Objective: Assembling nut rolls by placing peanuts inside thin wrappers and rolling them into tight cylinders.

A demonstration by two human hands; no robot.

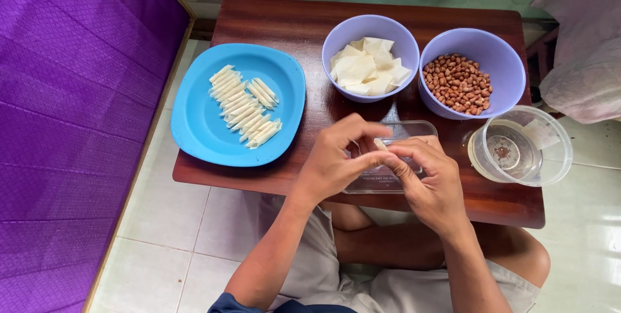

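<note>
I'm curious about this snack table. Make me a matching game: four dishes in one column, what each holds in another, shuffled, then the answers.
Dishes:
1. blue plate
2. left purple bowl
3. right purple bowl
4. clear round container

Contents:
A. brown peanuts
B. a little liquid, with a dark speck at the bottom
C. rows of small rolled white sticks
D. loose white wrapper sheets

Pairs: 1-C, 2-D, 3-A, 4-B
</note>
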